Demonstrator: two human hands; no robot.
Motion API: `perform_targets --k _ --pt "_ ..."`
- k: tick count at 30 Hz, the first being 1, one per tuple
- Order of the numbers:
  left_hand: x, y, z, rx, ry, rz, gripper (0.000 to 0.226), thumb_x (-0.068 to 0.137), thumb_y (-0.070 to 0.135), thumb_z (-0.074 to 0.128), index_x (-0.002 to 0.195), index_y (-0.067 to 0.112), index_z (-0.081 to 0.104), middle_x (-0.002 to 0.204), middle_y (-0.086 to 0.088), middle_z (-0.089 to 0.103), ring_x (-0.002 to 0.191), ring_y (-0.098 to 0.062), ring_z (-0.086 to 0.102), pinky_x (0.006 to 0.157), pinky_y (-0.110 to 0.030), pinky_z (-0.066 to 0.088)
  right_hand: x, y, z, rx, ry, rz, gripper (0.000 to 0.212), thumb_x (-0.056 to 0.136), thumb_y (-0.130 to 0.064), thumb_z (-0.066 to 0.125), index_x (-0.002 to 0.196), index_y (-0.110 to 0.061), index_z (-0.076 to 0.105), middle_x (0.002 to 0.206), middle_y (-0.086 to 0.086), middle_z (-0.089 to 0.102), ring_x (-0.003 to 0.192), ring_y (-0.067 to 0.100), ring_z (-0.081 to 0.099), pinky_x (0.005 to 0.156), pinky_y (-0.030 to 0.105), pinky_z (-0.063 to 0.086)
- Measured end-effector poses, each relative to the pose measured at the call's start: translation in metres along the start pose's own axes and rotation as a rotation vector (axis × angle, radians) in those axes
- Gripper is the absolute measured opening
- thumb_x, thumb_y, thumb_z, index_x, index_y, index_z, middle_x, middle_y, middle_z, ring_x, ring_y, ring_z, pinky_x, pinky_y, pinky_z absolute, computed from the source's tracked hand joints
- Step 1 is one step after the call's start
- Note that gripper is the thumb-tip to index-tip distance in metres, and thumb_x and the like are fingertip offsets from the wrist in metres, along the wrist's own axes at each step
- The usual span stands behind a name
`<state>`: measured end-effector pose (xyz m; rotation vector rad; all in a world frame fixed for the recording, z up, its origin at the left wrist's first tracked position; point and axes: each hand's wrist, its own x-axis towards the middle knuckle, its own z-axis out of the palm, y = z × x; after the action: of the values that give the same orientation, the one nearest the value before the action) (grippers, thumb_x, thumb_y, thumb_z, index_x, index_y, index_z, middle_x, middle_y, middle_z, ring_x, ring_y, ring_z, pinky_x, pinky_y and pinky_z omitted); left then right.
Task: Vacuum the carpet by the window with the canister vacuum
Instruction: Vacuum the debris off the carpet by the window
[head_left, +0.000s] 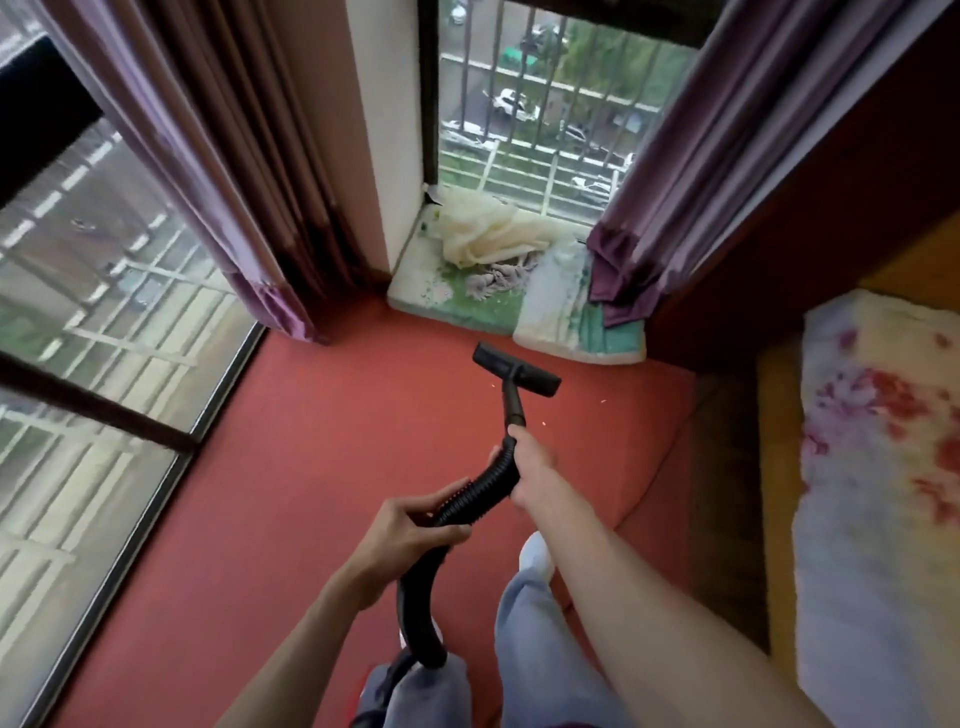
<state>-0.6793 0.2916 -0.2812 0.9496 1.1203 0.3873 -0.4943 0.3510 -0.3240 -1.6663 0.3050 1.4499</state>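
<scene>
- Your right hand (531, 460) curls tight round the black hose (470, 498) where it joins the wand (512, 402).
- Your left hand (410, 525) grips the same hose nearer you, fingers and thumb wrapped round it.
- The nozzle (517, 369) lies far out on the red carpet (311, 467), near the green cushion (467, 306) under the window (545, 130); it seems to touch the pile, though blur hides the contact.

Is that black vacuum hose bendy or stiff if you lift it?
Probably bendy: the ribbed hose curves between the left hand and right hand, then loops down. The tube to the floor head looks straight, so likely stiff.
</scene>
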Motion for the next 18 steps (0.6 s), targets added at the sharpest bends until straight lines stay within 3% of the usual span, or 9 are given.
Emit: perform_targets --k 8,14,18 --pt "0.02 -0.002 0.056 0.129 -0.248 -0.069 0.051 0.08 0.009 0.081 0.124 0.032 0.07 0.078 0.004 0.07 0.068 -0.018 0.058 0.072 -0.032 0.053 0.0 -0.013 -0.091 0.082 0.12 0.023 0.017 0.093 -0.017 0.061 0.098 -0.004 0.051 0.063 0.009 0.055 0.036 0.019 0.053 0.043 0.028 0.047" --pt "0.05 0.011 0.085 0.239 -0.284 -0.101 0.045 0.081 0.005 0.078 0.119 0.029 0.07 0.067 0.012 0.068 0.063 -0.012 0.06 0.067 -0.025 0.052 0.009 -0.032 -0.127 0.174 0.131 0.07 0.018 0.097 -0.018 0.057 0.087 -0.007 0.047 0.064 0.008 0.051 0.044 0.017 0.051 0.041 0.026 0.046" --pt "0.076 0.015 0.1 0.264 -0.307 -0.137 0.049 0.08 0.009 0.08 0.121 0.034 0.07 0.073 0.009 0.069 0.066 -0.013 0.061 0.072 -0.03 0.055 0.027 -0.05 -0.138 0.158 0.116 0.113 0.019 0.097 -0.021 0.057 0.086 -0.008 0.048 0.063 0.007 0.051 0.043 0.017 0.05 0.048 0.03 0.046"
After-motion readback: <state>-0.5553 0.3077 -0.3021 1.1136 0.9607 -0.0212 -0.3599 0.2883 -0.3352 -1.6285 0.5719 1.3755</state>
